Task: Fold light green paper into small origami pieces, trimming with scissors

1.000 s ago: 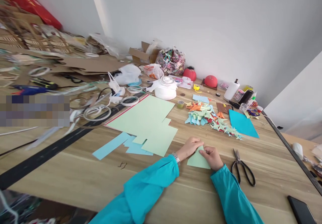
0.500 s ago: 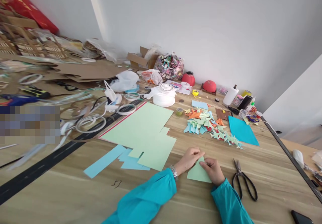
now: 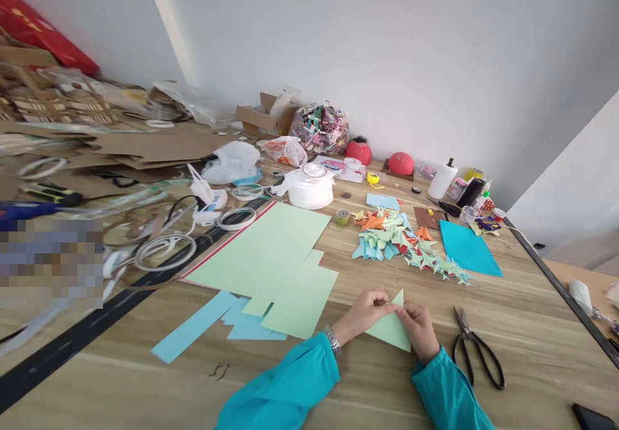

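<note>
A light green piece of paper (image 3: 391, 331), folded to a triangular shape, is held low over the wooden table between both hands. My left hand (image 3: 366, 314), with a metal watch at the wrist, pinches its left side near the upper part. On the right side, my right hand (image 3: 420, 328) grips the same paper with thumb and fingers closed. The paper's tip points up between the hands. Black-handled scissors (image 3: 471, 346) lie with blades slightly apart, just right of my right hand.
Green paper sheets (image 3: 271, 243) and blue paper strips (image 3: 193, 327) lie to the left. Folded paper stars and shapes (image 3: 387, 233) are heaped ahead, beside a turquoise sheet (image 3: 469, 248). Tape rolls (image 3: 236, 218) and cables crowd the far left. A dark phone (image 3: 592, 416) sits at bottom right.
The paper has been turned and lifted a little, its tip now standing up between my hands. Both hands have shifted slightly, still gripping it. The camera view has moved slightly.
</note>
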`<move>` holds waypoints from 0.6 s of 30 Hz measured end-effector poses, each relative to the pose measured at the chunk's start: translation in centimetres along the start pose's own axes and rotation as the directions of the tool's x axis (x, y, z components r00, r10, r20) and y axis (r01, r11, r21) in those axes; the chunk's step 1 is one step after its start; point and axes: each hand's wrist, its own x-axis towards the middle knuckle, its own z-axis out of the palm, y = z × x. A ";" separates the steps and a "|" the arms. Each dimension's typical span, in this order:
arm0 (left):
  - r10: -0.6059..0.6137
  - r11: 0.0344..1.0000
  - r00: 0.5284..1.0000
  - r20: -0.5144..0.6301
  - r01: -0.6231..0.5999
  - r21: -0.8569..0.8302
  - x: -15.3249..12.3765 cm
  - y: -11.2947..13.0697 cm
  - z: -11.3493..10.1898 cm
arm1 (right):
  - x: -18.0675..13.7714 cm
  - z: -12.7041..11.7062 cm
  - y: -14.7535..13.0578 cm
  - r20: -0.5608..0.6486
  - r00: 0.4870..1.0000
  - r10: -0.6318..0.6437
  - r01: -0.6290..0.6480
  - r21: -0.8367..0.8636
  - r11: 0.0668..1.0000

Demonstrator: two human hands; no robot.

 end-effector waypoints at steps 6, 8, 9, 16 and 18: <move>-0.015 0.999 1.000 0.013 0.016 -0.050 0.0 0.3 -0.4 | 0.3 0.3 -0.2 -0.049 0.997 0.061 -0.057 0.082 0.995; -0.040 0.994 0.999 0.002 0.040 -0.103 0.0 0.2 -0.5 | 0.7 0.5 -0.6 -0.022 0.997 0.076 -0.073 0.115 0.991; -0.058 0.988 0.998 -0.005 0.057 -0.142 -0.1 0.2 -0.6 | 0.9 0.6 -0.8 0.005 0.997 0.081 -0.081 0.138 0.987; -0.135 0.960 0.990 -0.039 0.121 -0.252 -0.2 -0.4 -0.8 | 1.4 1.5 -1.4 0.118 0.987 0.110 -0.146 0.366 0.919; -0.125 0.947 0.992 -0.008 0.117 -0.301 -0.2 -0.6 -0.6 | 1.2 1.7 -1.4 0.101 0.984 0.144 -0.174 0.426 0.888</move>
